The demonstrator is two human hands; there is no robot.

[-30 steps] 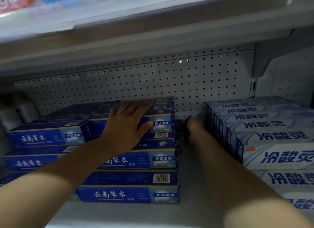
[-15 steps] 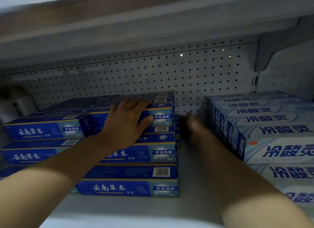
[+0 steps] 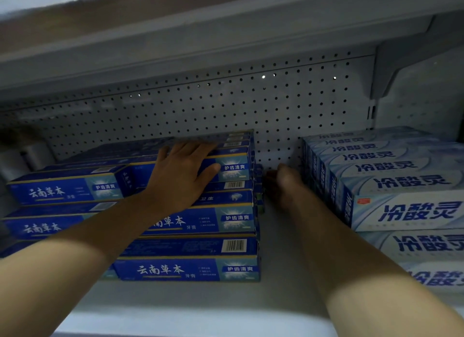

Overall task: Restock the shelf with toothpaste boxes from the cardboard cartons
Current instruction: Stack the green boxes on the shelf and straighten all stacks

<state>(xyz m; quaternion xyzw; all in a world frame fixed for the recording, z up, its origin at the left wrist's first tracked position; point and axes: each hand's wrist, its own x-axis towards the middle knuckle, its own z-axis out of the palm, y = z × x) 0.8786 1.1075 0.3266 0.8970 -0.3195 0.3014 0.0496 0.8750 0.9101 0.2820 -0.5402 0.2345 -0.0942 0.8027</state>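
Both forearms reach into the shelf [image 3: 276,274] and hide much of it: the left arm covers the middle of the stacked blue toothpaste boxes [image 3: 190,246], so several printed fronts read only in part, and the boxes toward the shelf's left edge run out of view. The left hand [image 3: 180,178] lies flat and spread wide on the top blue box, fingers pointing toward the pegboard back wall [image 3: 226,110], thumb against the front face; it presses rather than grips. The right hand [image 3: 283,186] sits deep in the shadowed gap between the blue stack and the pale toothpaste boxes [image 3: 401,186] on the shelf's right side; it is too dark to tell whether it is open or closed, or whether it holds anything. The blue boxes lie flat with their long axes running left to right, parallel to the shelf's front edge, printed fronts facing outward. The pale boxes are cut off at the right edge.
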